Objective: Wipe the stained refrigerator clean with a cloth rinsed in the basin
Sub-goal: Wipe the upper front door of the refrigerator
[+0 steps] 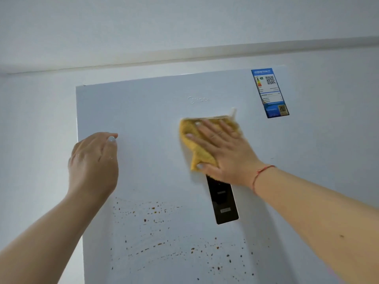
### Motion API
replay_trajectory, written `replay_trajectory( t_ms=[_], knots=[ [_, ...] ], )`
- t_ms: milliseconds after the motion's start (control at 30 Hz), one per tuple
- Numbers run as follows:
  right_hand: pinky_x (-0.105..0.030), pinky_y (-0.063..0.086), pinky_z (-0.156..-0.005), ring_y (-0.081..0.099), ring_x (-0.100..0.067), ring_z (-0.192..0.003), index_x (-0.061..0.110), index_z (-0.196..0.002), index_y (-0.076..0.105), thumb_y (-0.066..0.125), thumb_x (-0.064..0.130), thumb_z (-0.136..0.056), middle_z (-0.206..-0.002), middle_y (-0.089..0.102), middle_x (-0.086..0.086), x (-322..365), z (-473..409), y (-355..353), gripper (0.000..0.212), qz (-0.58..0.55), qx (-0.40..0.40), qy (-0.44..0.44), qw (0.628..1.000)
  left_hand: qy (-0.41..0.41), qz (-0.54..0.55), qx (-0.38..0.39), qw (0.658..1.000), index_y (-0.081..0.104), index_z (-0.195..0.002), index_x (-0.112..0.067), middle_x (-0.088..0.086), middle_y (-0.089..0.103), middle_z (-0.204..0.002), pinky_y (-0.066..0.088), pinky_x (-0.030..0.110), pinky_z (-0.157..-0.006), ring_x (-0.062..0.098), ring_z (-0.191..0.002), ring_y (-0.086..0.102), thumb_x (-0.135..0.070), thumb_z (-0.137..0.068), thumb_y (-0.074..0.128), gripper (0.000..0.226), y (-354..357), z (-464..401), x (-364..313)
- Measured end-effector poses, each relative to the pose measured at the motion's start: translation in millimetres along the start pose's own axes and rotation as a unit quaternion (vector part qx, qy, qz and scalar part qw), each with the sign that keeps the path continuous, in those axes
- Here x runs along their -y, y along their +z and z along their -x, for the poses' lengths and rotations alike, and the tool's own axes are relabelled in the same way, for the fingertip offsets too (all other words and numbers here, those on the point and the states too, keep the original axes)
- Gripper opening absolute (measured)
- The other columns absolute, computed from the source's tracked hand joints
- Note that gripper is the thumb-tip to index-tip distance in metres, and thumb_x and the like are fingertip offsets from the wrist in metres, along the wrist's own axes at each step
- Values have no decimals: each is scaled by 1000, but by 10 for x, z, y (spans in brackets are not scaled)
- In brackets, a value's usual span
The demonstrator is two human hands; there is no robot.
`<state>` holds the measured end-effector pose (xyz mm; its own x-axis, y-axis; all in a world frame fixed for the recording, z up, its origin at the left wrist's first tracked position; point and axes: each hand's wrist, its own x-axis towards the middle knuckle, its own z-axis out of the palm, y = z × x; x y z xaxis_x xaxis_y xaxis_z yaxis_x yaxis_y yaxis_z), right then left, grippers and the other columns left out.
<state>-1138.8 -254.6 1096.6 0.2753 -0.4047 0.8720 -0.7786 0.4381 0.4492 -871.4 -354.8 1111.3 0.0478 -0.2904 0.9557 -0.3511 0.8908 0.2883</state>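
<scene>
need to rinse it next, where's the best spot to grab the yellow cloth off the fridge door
Probably the loose bunched tail of the yellow cloth at its lower left, pinched from the left. The right hand presses the rest flat against the refrigerator door, so only that crumpled corner stands out enough to grip.

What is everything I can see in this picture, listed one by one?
refrigerator: one, white, fills the middle, its door facing the camera.
stains: many small brown specks, scattered over the lower part of the door.
cloth: one, yellow, flat against the door above the control panel.
control panel: one, black, on the door below the cloth.
energy label: one, blue and white, upper right corner of the door.
wall: white, behind and beside the refrigerator.
bracelet: one, red string, on the right wrist.
left hand: one, near the door's left edge, holds nothing.
right hand: one, fingers spread, presses the cloth on the door.
</scene>
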Motion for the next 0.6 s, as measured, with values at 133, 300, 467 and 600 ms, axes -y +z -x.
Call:
replay_trajectory(
  t_ms=[133,300,467,600],
  knots=[
    [-47,-3,-118,-6,-15,-148,41,-148,-10,2,70,-87,-161,0,3,-500,356,29,68,-10,20,164,986,0,3,-3,1000,65,-109,-15,-2,59,-130,28,35,-102,25,-127,41,-19,-101,34,33,56,23,-62],
    [-51,-5,-117,-5,-16,-148,34,-151,-7,4,67,-84,-161,-1,1,-552,780,162,76,-84,-10,404,911,-14,5,1,1000,64,-112,-15,-4,57,-131,27,34,-104,21,-129,38,-20,-101,34,33,12,74,-32],
    [-53,-2,-118,-7,-19,-148,17,-152,-6,1,66,-83,-161,-3,-5,44,927,236,85,-129,-36,536,834,-28,-7,2,1000,64,-113,-16,-4,57,-131,28,34,-102,21,-129,40,-21,-101,34,34,-72,68,78],
    [-53,-5,-117,-10,-23,-147,18,-152,-7,0,66,-85,-160,-5,-9,534,773,184,83,-119,-20,519,846,-41,-3,7,999,65,-111,-18,-7,57,-130,29,35,-103,18,-128,40,-23,-101,33,34,-140,85,159]
  ],
)
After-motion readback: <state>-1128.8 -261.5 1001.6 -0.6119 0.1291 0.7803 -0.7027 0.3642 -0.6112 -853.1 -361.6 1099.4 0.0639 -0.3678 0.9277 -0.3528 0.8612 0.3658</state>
